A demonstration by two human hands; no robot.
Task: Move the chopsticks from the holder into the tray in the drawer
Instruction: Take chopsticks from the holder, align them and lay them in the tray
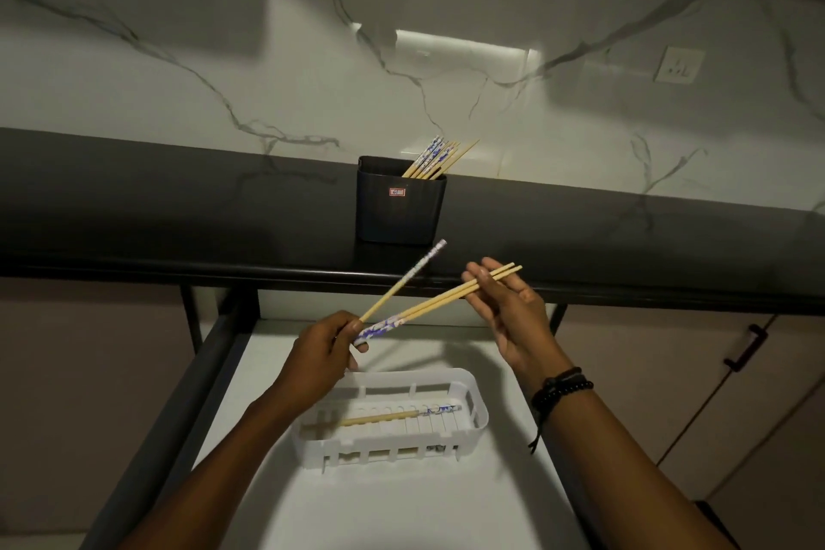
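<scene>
- My left hand (323,351) is closed on three chopsticks: the patterned ends of a pair (439,301) and the plain end of a single stick (402,281) that angles up toward the holder (399,203).
- My right hand (509,317) pinches the far, plain ends of that pair between thumb and fingers; the other fingers are loose.
- All three sticks hang in the air above the tray (473,397), between it and the holder.
- In the tray lies at least one chopstick (397,415), lengthwise; I judge that part done.
- The holder, beyond the tray on the counter (178,201), has a bundle (439,159) left, so I reckon several trips remain.
- The tray sits in the open drawer (379,505).
</scene>
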